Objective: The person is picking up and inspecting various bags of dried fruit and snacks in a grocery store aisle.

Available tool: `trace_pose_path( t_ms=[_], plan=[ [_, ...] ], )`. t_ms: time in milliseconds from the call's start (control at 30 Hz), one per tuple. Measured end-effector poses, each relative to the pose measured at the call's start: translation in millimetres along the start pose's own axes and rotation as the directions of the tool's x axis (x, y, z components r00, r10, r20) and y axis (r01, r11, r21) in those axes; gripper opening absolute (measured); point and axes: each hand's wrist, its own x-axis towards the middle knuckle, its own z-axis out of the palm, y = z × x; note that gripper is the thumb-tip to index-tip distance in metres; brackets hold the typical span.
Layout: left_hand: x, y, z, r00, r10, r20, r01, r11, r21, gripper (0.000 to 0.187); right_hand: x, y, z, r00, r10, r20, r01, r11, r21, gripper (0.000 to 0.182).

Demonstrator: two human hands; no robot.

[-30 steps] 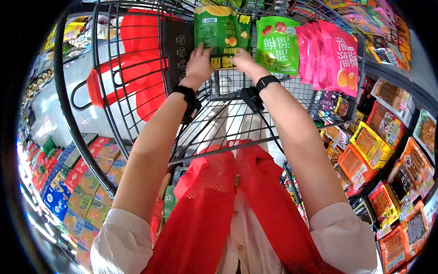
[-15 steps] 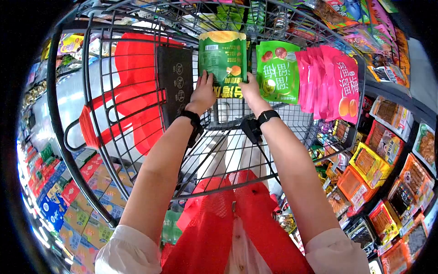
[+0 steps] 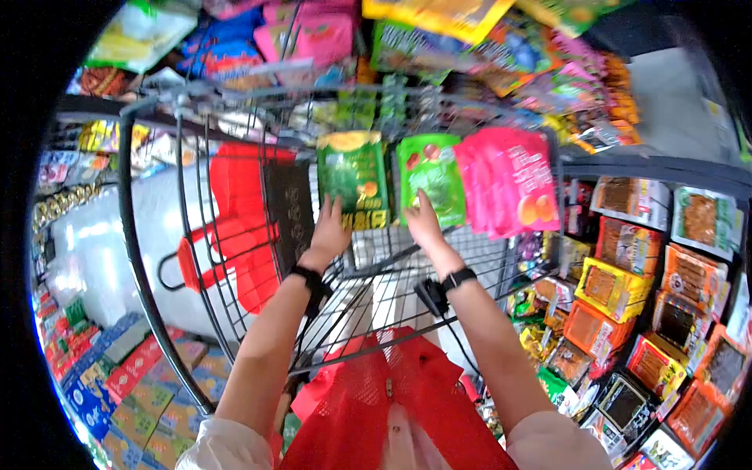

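Note:
A dark green snack bag (image 3: 352,176) with a yellow top stands in the metal shopping cart (image 3: 345,274). My left hand (image 3: 332,233) is at its lower left edge, fingers stretched upward and touching or very close to it. My right hand (image 3: 424,223) has its fingers extended over the lower left part of a bright green pouch (image 3: 435,168), holding nothing that I can see. Right of this pouch stands a row of several pink pouches (image 3: 509,184). A black box (image 3: 288,207) stands left of the dark green bag. Motion blurs the fingertips slightly.
Red items (image 3: 239,188) lie at the cart's left side. Hanging snack bags (image 3: 313,35) fill the shelf beyond the cart. Packaged foods in trays (image 3: 615,290) line the right. Stacked cartons (image 3: 149,392) stand at lower left, beside a shiny floor (image 3: 117,235).
My right hand has left the dark green bag and moved to the bright green pouch. My left hand has slid to the dark bag's lower edge. The view has tilted up, showing more shelf.

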Motion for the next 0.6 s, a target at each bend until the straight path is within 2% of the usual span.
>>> trace_pose_path(
  t_ms=[67,133,233,267,333,400,433,500,533,567,600],
  plan=[
    [-9,39,-32,0.996,0.086,-0.018,-0.086,0.996,-0.022,0.063,-18,-17,-47,1.000,-0.013,-0.014,0.015,0.986,0.165,0.056],
    [-21,75,-59,0.989,0.145,-0.007,-0.145,0.987,-0.069,0.058,-48,-56,-104,1.000,-0.008,-0.023,0.012,0.979,0.204,0.049],
    [-38,145,-94,0.968,0.252,0.018,-0.248,0.960,-0.134,0.053,-87,-83,-188,0.987,0.043,-0.152,0.016,0.929,0.369,0.041],
    [-42,178,-114,0.952,0.303,0.043,-0.287,0.934,-0.214,0.051,-98,-86,-214,0.981,0.067,-0.180,0.015,0.908,0.418,0.038],
    [-36,235,-136,0.906,0.421,0.052,-0.401,0.890,-0.215,0.052,-116,-92,-263,0.971,0.073,-0.226,0.027,0.912,0.409,0.036],
    [-18,295,-155,0.852,0.524,0.002,-0.507,0.825,-0.249,0.052,-130,-85,-308,0.959,0.162,-0.231,-0.051,0.904,0.424,0.038],
    [-5,333,-170,0.831,0.555,-0.018,-0.539,0.799,-0.265,0.051,-129,-71,-331,0.969,0.153,-0.196,-0.067,0.920,0.387,0.043],
    [33,382,-172,0.813,0.575,-0.094,-0.570,0.752,-0.331,0.051,-143,-68,-371,0.963,0.189,-0.190,-0.092,0.898,0.431,0.042],
    [53,410,-175,0.835,0.534,-0.130,-0.541,0.755,-0.372,0.052,-146,-65,-396,0.964,0.178,-0.196,-0.075,0.893,0.443,0.042],
    [73,442,-182,0.855,0.491,-0.164,-0.512,0.753,-0.414,0.053,-148,-62,-423,0.972,0.131,-0.193,-0.045,0.917,0.396,0.042],
    [103,464,-180,0.833,0.484,-0.267,-0.552,0.741,-0.382,0.056,-151,-55,-450,0.978,0.088,-0.191,-0.016,0.938,0.347,0.041]
  ],
)
